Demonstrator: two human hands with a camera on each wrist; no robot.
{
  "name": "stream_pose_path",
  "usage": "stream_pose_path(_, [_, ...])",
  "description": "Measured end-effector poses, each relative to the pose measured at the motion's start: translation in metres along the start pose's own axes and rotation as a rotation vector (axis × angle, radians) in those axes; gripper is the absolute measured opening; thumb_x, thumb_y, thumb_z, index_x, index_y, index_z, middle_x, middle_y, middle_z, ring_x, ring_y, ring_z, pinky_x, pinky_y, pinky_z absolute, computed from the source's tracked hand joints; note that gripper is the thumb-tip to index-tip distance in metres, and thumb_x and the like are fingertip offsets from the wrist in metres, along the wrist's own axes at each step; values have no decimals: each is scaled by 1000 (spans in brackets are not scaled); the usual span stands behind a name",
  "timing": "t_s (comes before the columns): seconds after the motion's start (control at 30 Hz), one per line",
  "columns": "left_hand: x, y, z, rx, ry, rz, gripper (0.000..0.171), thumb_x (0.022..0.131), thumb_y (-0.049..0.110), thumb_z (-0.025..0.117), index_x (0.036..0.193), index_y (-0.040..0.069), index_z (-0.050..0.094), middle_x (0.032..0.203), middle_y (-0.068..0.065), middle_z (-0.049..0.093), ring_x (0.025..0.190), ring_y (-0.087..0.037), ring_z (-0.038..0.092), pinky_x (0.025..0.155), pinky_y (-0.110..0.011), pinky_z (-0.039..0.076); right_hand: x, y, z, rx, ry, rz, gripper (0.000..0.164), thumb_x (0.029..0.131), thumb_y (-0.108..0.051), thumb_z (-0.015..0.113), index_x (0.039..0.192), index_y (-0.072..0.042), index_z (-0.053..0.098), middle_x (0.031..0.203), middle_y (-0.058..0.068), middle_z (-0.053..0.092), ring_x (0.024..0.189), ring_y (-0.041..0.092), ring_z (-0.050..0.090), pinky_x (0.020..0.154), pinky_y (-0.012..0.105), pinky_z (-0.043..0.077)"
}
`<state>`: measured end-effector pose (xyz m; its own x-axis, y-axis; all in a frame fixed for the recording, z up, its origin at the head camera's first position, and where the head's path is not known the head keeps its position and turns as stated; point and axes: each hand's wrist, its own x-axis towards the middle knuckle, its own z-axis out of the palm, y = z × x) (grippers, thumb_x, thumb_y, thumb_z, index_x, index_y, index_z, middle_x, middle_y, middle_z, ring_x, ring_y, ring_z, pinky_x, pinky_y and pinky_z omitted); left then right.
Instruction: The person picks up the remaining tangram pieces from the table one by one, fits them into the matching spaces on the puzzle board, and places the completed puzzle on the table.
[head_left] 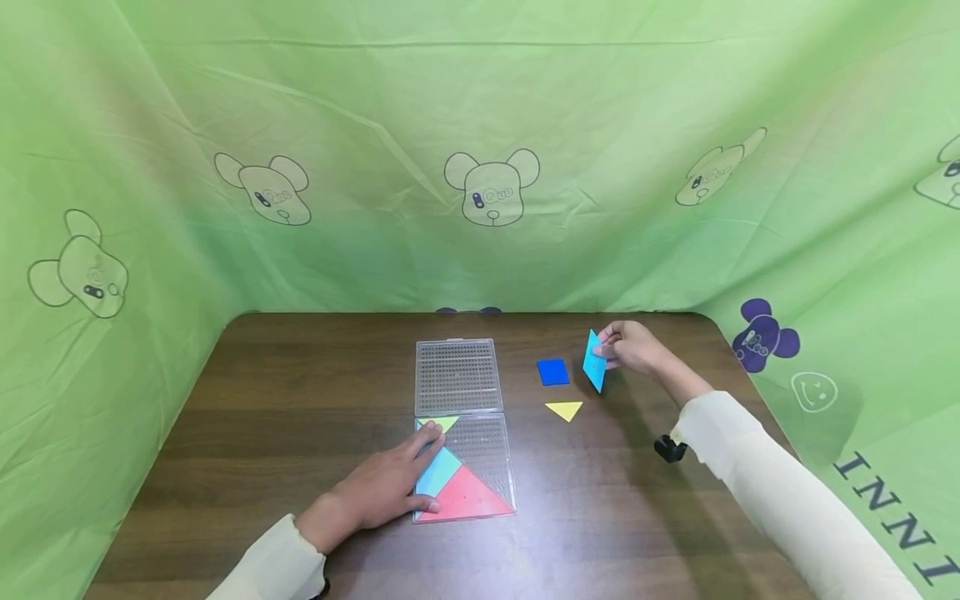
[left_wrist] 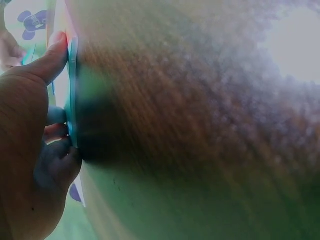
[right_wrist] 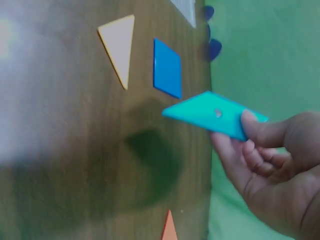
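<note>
My right hand (head_left: 630, 346) pinches a light-blue parallelogram tile (right_wrist: 200, 112) between thumb and fingers, tilted up off the table. Left of it lie a dark-blue square tile (head_left: 553, 372) and a yellow triangle tile (head_left: 566, 410). My left hand (head_left: 386, 483) rests on the left side of a clear plastic case (head_left: 487, 442), its fingers lying over the tiles inside. Within that lower half are a yellow-green triangle (head_left: 447, 422), a light-blue tile (head_left: 438, 473) partly covered by the hand, and a large pink-red triangle (head_left: 468, 497). In the left wrist view the left thumb (left_wrist: 52, 57) touches the case's edge.
The case's gridded other half (head_left: 457, 379) lies open flat behind the lower half. An orange tile tip (right_wrist: 170, 229) shows at the bottom of the right wrist view. Green cloth (head_left: 375, 250) surrounds the brown table (head_left: 300, 400) at the back and sides.
</note>
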<state>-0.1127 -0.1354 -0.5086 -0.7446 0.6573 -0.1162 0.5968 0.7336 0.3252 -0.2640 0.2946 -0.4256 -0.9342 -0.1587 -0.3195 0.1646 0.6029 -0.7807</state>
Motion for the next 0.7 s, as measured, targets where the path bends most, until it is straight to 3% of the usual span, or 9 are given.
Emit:
stream_pose_path(0.2, [0, 0, 1, -4, 5, 3, 92, 94, 58, 65, 162, 8, 29, 171, -7, 23, 150, -26, 41, 96, -47, 57, -10, -7, 14, 89, -32, -71, 31, 99, -3, 64, 121, 13, 50, 101, 10, 53, 88, 14, 62, 93, 46, 61])
stream_pose_path(0.43, [0, -1, 3, -16, 12, -1, 92, 94, 59, 65, 162, 8, 29, 171, -6, 24, 149, -25, 43, 96, -47, 57, -19, -26, 32, 213, -89, -97, 37, 97, -2, 66, 126, 12, 47, 103, 8, 52, 90, 13, 61, 88, 34, 62])
stream_pose_path(0.7, [1, -2, 2, -7, 8, 0, 93, 94, 59, 65, 162, 9, 28, 171, -6, 24, 149, -25, 44, 96, -46, 57, -26, -44, 52, 256, -154, -144, 36, 94, 2, 66, 124, 12, 49, 102, 9, 55, 87, 13, 63, 84, 35, 63])
